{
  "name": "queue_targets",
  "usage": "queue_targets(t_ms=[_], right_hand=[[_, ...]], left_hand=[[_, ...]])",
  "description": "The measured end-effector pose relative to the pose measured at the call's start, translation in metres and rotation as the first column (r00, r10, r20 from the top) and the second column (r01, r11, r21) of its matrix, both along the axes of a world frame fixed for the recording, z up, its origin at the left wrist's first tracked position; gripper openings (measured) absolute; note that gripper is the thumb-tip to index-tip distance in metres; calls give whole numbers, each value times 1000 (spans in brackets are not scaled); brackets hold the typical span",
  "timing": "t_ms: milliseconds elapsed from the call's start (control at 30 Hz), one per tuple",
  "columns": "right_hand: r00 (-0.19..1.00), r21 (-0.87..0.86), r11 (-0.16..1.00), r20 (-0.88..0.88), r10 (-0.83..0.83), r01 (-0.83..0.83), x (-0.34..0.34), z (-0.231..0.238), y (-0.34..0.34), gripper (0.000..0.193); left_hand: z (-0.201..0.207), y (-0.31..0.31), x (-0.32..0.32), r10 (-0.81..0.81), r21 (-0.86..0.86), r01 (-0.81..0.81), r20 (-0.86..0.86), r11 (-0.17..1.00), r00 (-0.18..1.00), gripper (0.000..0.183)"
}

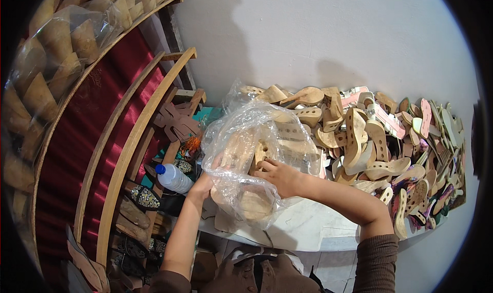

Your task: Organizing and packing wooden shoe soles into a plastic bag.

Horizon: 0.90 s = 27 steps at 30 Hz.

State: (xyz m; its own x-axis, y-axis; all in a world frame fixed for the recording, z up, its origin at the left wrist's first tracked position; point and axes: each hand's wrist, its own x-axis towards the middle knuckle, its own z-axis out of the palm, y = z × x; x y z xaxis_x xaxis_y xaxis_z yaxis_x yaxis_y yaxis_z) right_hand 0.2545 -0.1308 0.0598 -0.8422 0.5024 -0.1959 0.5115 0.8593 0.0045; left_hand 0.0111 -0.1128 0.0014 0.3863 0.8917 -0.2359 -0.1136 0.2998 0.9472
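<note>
A large clear plastic bag (241, 177) lies on the white table in front of me, with several wooden shoe soles inside. My left hand (206, 182) grips the bag's left side, its fingers partly covered by the crumpled plastic. Reaching in from the right, my right hand (280, 177) has its fingers curled at the bag's opening on a wooden sole (263, 152) with round holes. Another pale sole (257, 204) shows through the plastic at the near end of the bag.
To the right, a big heap of wooden soles (354, 139) covers the table (303, 223). A blue-capped bottle (173, 178) stands left of the bag. Further left is a wooden rack (134, 126) with shoes, beside red cloth (67, 175). A pale wall (318, 31) rises behind.
</note>
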Motion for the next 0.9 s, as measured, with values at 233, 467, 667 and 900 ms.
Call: queue_targets(t_ms=[233, 467, 667, 900], right_hand=[[992, 178, 983, -107, 74, -54, 1, -11, -2, 50], [966, 125, 992, -254, 44, -12, 7, -14, -5, 48], [958, 255, 965, -255, 130, -63, -2, -8, -8, 51], [969, 315, 948, -219, 114, -41, -4, -2, -8, 58]], left_hand=[[13, -5, 1, 58, -119, -51, 52, 992, 997, 54], [7, -1, -3, 18, -119, -17, 6, 993, 1000, 59], [-10, 4, -4, -10, -45, 13, 63, 999, 998, 62], [-3, -1, 2, 54, -50, -51, 53, 997, 997, 53]])
